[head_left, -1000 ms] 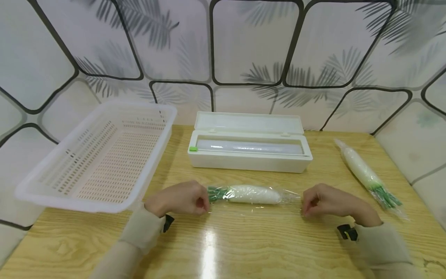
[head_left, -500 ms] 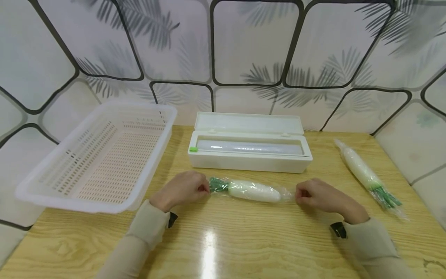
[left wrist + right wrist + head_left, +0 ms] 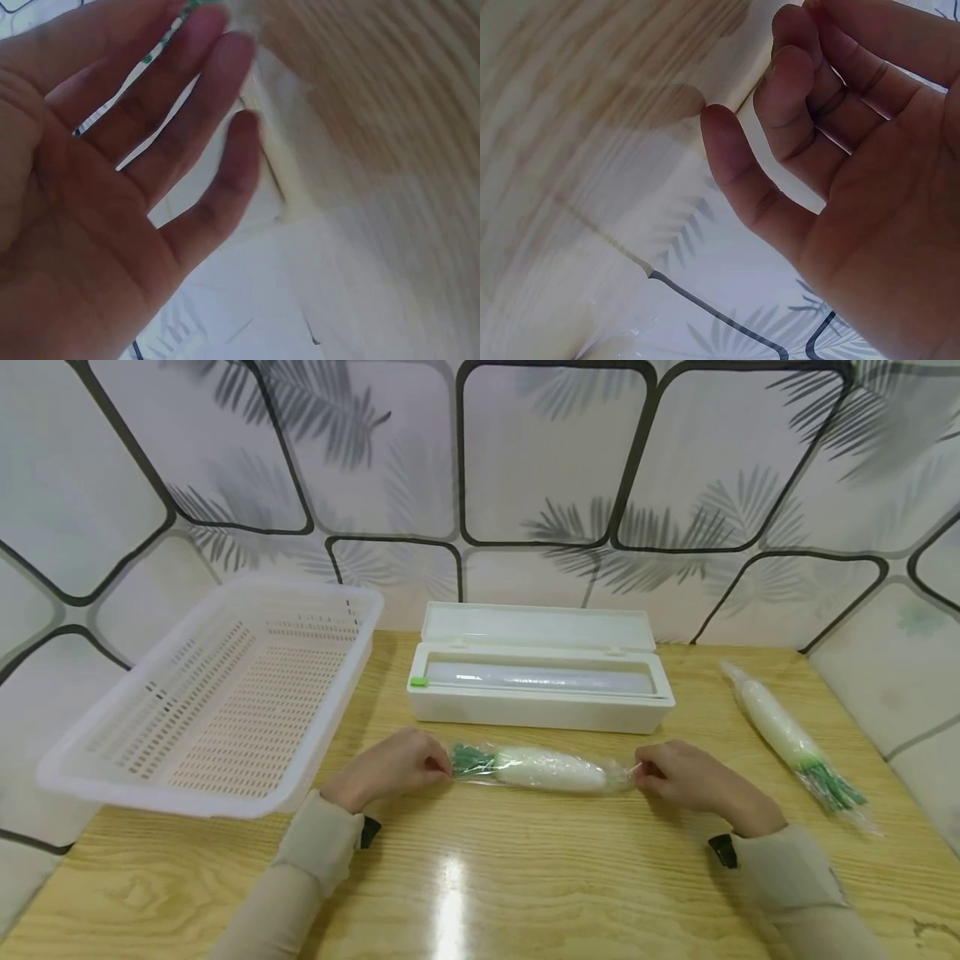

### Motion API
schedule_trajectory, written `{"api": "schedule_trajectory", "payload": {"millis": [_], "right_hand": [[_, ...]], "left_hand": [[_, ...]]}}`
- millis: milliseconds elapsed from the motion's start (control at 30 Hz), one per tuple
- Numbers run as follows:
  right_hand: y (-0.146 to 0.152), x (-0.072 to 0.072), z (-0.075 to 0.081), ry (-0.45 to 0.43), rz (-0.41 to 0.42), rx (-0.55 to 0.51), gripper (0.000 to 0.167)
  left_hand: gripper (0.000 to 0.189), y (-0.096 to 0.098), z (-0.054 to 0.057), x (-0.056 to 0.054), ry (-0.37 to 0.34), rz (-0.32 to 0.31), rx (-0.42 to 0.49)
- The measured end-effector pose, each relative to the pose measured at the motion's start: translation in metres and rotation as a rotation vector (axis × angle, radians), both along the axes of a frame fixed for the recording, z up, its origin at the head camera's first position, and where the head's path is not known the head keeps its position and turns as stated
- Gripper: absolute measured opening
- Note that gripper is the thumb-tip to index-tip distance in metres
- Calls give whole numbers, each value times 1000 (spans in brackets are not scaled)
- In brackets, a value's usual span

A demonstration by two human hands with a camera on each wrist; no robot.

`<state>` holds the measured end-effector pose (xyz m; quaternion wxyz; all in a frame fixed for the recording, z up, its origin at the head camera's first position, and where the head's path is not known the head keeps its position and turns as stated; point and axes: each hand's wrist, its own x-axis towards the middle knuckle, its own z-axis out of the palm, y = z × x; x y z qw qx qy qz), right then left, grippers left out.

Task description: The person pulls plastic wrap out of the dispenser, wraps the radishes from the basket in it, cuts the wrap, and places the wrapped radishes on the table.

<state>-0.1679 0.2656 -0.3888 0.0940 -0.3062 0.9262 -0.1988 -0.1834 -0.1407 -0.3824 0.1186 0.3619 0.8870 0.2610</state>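
A white radish [image 3: 551, 769] with green leafy tops lies crosswise on the table, wrapped in clear plastic wrap [image 3: 619, 777]. At its leafy end my left hand [image 3: 393, 768] pinches the wrap between thumb and index finger. The twisted wrap at the opposite end is pinched by my right hand [image 3: 701, 779]. In the left wrist view the left hand's other fingers [image 3: 202, 120] hang loosely bent, with a bit of green leaf behind the fingertips. In the right wrist view the right hand's remaining fingers [image 3: 787, 112] are bent, and the thumb and index meet at the top edge.
Behind the radish stands a white wrap dispenser [image 3: 540, 710], lid raised, a film roll [image 3: 540, 677] inside. A white perforated basket [image 3: 333, 718] stands at the left. Another wrapped radish [image 3: 776, 718] lies at the right. A patterned wall [image 3: 555, 460] closes off the back.
Both hands have moved slightly away from me with the radish, and the right hand has come inward. The loose wrap at the radish's ends and near side has gathered in closer.
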Motion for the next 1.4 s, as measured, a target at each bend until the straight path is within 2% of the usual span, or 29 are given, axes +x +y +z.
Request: {"api": "schedule_trajectory", "payload": {"millis": [67, 167, 300, 400, 500, 600, 667, 767, 833, 900, 967, 1067, 1267, 1333, 1400], "right_hand": [[0, 0, 1, -10, -2, -7, 21], [1, 1, 3, -27, 10, -47, 20], [2, 5, 8, -47, 23, -91, 17], [4, 8, 14, -27, 3, -97, 14], [6, 12, 18, 59, -5, -129, 14], [5, 17, 21, 164, 5, -193, 17], [2, 21, 21, 201, 15, -222, 19], [-5, 25, 19, 178, 44, -174, 28], [-10, 29, 17, 154, 62, -90, 43], [-14, 31, 14, 166, 77, 3, 50], [-19, 32, 11, 193, 75, 70, 44], [-24, 30, 8, 224, 72, 97, 15], [-25, 25, 4, 231, 63, 56, 23], [-23, 24, 2, 231, 68, 51, 21], [-19, 22, 1, 180, 65, 38, 16]], "left_hand": [[6, -1, 1, 0, -36, -23, 9], [7, -3, 4, 1, -55, -39, 13], [5, -6, 8, 2, -67, -10, 16], [7, -6, 10, 3, -42, 28, 30], [12, -5, 13, 5, 20, 67, 36], [32, -4, 14, 6, 54, 87, 26], [47, -4, 13, 6, 42, 80, 15], [50, -2, 9, 4, 26, 51, -11], [43, 0, 6, 2, 28, 34, -27], [33, 2, 3, 0, 43, 17, -28], [25, 4, 0, -2, 50, 5, -11], [20, 6, -1, -3, 55, -6, 19], [23, 8, -3, -3, 88, -18, 38], [25, 7, -3, -2, 81, -20, 36], [27, 6, -1, -2, 44, -3, 21]]}}
